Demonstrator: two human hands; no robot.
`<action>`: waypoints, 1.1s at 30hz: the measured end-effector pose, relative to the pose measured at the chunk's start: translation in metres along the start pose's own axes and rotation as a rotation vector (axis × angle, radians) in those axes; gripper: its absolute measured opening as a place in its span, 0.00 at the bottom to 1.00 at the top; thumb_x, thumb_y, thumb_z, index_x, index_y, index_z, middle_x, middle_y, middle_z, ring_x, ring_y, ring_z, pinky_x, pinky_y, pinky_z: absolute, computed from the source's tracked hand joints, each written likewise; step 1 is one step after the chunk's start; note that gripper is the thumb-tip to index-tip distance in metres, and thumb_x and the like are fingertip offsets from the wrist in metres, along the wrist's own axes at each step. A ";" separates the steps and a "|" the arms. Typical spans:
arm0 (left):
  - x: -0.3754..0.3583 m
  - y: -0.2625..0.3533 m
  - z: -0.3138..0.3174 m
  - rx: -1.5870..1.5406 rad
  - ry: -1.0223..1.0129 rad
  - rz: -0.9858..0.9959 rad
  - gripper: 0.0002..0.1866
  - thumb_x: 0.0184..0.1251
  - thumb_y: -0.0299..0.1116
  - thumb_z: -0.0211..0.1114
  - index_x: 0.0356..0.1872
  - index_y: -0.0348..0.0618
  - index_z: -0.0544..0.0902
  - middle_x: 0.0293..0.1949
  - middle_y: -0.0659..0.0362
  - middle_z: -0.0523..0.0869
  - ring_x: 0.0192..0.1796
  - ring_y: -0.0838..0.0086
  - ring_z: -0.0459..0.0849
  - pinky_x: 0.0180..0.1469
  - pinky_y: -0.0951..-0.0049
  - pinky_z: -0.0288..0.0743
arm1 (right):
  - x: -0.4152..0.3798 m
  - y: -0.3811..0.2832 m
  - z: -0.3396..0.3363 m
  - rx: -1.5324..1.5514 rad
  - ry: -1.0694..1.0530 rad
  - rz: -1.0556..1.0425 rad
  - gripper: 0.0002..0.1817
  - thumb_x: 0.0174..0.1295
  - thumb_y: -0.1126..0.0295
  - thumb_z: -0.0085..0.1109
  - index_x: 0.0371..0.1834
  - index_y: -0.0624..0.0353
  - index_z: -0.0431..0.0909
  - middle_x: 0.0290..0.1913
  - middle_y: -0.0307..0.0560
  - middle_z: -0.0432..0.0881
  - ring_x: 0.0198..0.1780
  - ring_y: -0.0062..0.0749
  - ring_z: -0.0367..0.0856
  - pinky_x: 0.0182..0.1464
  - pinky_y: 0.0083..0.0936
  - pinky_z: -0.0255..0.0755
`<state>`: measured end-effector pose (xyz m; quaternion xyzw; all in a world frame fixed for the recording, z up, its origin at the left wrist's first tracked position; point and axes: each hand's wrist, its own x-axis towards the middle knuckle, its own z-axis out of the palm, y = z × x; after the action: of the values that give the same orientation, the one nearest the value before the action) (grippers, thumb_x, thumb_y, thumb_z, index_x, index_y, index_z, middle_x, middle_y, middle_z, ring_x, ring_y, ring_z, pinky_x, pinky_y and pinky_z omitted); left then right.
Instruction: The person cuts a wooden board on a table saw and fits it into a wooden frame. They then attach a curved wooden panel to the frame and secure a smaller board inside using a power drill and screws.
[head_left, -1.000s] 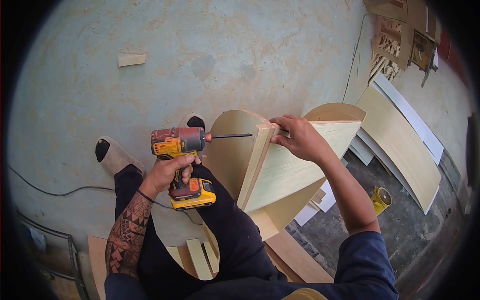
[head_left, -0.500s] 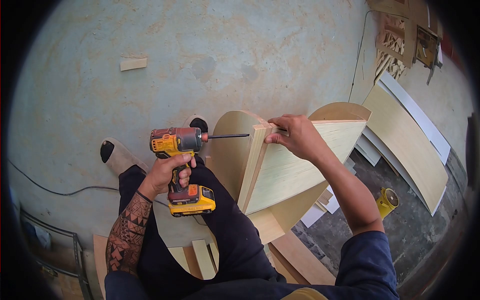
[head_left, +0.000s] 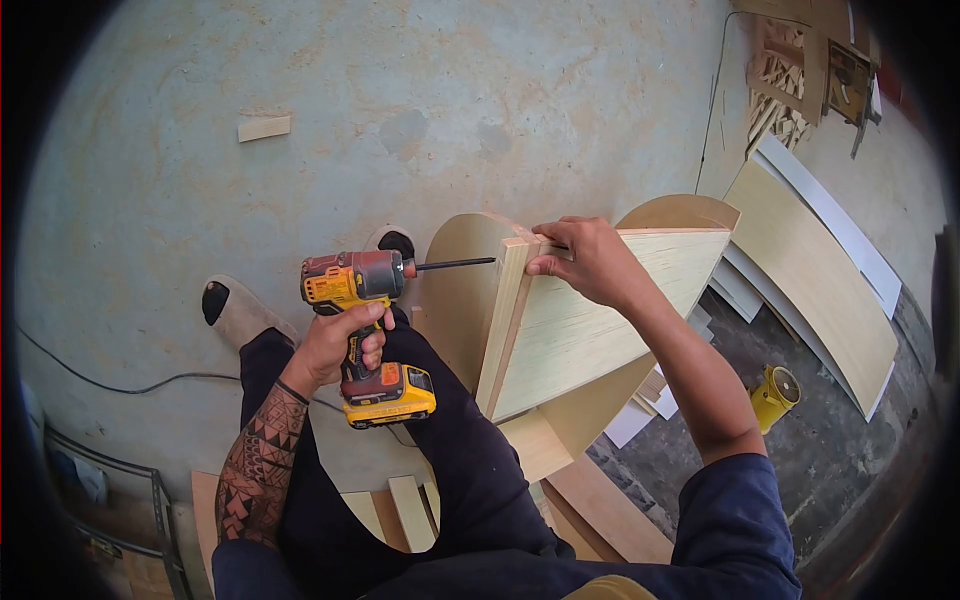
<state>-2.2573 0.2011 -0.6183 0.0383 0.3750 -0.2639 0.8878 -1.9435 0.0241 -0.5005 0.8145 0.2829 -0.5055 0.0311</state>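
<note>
My left hand [head_left: 345, 345] is wrapped round the grip of a yellow and black impact driver [head_left: 350, 285]. Its long dark bit [head_left: 455, 264] points right, with the tip right at the edge of the wooden panel [head_left: 610, 310]. My right hand [head_left: 590, 262] pinches the top corner of that panel, thumb on the near face and fingers over the upper edge. A pale strip of wood [head_left: 508, 320] runs down the panel's left edge. Rounded plywood pieces [head_left: 470, 290] stand behind the panel, which is tilted between my legs.
Curved plywood sheets [head_left: 815, 270] lie stacked at the right, near a yellow cylindrical container [head_left: 775, 398]. A small wood offcut [head_left: 264, 129] is on the floor. A black cable [head_left: 130, 388] crosses the floor at left, near a dark metal frame [head_left: 110, 460]. Wood strips [head_left: 412, 510] lie below me.
The panel's top corner has risen slightly with my right hand on it. The driver stays almost in place, its bit tilted a little more upward and its battery end shifted slightly right.
</note>
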 end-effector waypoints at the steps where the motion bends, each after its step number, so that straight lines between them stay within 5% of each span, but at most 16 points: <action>1: 0.000 0.000 0.000 0.002 -0.004 -0.005 0.14 0.77 0.40 0.67 0.43 0.36 0.82 0.22 0.64 0.74 0.23 0.80 0.75 0.29 0.75 0.76 | 0.000 0.000 0.000 -0.007 0.009 -0.011 0.28 0.57 0.53 0.78 0.53 0.65 0.88 0.42 0.61 0.89 0.47 0.57 0.89 0.50 0.44 0.81; 8: 0.002 0.000 0.000 0.021 0.029 -0.008 0.18 0.77 0.44 0.67 0.49 0.36 0.83 0.22 0.65 0.76 0.22 0.79 0.77 0.29 0.76 0.76 | 0.006 0.005 0.002 -0.155 0.005 0.010 0.26 0.59 0.48 0.77 0.47 0.62 0.90 0.42 0.62 0.90 0.50 0.57 0.88 0.52 0.45 0.81; 9: 0.003 0.003 -0.003 -0.015 0.006 -0.043 0.19 0.77 0.45 0.67 0.50 0.36 0.84 0.22 0.65 0.76 0.22 0.80 0.76 0.28 0.76 0.76 | 0.006 0.004 0.001 -0.214 -0.059 0.044 0.29 0.61 0.47 0.75 0.56 0.59 0.88 0.47 0.59 0.91 0.50 0.56 0.89 0.53 0.46 0.82; 13: 0.003 0.011 -0.006 -0.012 -0.038 -0.081 0.22 0.78 0.50 0.65 0.53 0.38 0.83 0.22 0.67 0.76 0.22 0.80 0.76 0.28 0.75 0.75 | -0.010 -0.008 0.018 -0.338 0.036 0.081 0.34 0.61 0.48 0.75 0.63 0.60 0.82 0.55 0.64 0.88 0.53 0.58 0.88 0.53 0.48 0.82; 15: 0.006 0.011 -0.011 0.009 -0.036 -0.087 0.24 0.77 0.54 0.64 0.54 0.40 0.83 0.22 0.68 0.76 0.22 0.79 0.76 0.29 0.74 0.74 | -0.026 -0.020 0.042 -0.259 0.442 0.208 0.31 0.65 0.50 0.73 0.61 0.62 0.80 0.53 0.65 0.86 0.53 0.61 0.87 0.55 0.48 0.81; 16: 0.005 0.010 -0.014 0.024 -0.031 -0.088 0.24 0.77 0.54 0.64 0.54 0.40 0.83 0.22 0.68 0.76 0.22 0.79 0.76 0.29 0.74 0.74 | -0.031 -0.023 0.055 -0.246 0.452 0.211 0.31 0.65 0.50 0.73 0.61 0.62 0.80 0.53 0.65 0.86 0.53 0.61 0.87 0.55 0.48 0.81; 18: -0.018 0.004 -0.012 -0.125 0.110 -0.052 0.22 0.77 0.53 0.64 0.52 0.41 0.84 0.21 0.68 0.74 0.21 0.79 0.75 0.28 0.75 0.74 | -0.056 -0.032 0.077 0.075 0.832 0.242 0.21 0.69 0.57 0.69 0.51 0.65 0.79 0.44 0.61 0.84 0.44 0.55 0.87 0.49 0.46 0.81; 20: -0.038 0.004 -0.051 -0.109 0.170 -0.027 0.22 0.78 0.54 0.63 0.52 0.44 0.84 0.20 0.68 0.74 0.21 0.79 0.74 0.28 0.73 0.73 | -0.057 -0.032 0.139 0.411 0.920 0.293 0.13 0.73 0.64 0.59 0.50 0.64 0.77 0.35 0.50 0.79 0.35 0.43 0.82 0.42 0.38 0.80; 24: -0.135 0.003 -0.070 -0.240 0.288 0.113 0.22 0.79 0.55 0.61 0.52 0.45 0.81 0.21 0.67 0.75 0.22 0.79 0.75 0.28 0.73 0.73 | -0.114 -0.118 0.218 1.813 0.457 0.690 0.09 0.78 0.65 0.49 0.45 0.57 0.77 0.34 0.39 0.78 0.27 0.23 0.73 0.23 0.23 0.67; 29: -0.252 -0.019 -0.026 -0.113 0.322 0.092 0.24 0.80 0.55 0.59 0.55 0.43 0.81 0.21 0.65 0.74 0.22 0.76 0.74 0.28 0.71 0.71 | -0.164 -0.193 0.249 2.292 0.382 0.561 0.06 0.81 0.66 0.53 0.47 0.55 0.76 0.42 0.44 0.85 0.38 0.26 0.88 0.21 0.14 0.62; 33: -0.298 -0.026 -0.010 0.094 0.252 -0.012 0.24 0.80 0.52 0.60 0.56 0.39 0.81 0.22 0.64 0.75 0.24 0.76 0.75 0.31 0.70 0.73 | -0.176 -0.206 0.239 2.400 0.444 0.447 0.08 0.82 0.65 0.54 0.47 0.57 0.76 0.51 0.48 0.87 0.45 0.27 0.91 0.21 0.13 0.64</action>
<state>-2.4496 0.3126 -0.4175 0.1107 0.4712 -0.2795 0.8292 -2.2954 0.0403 -0.4205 0.4262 -0.5044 -0.2795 -0.6970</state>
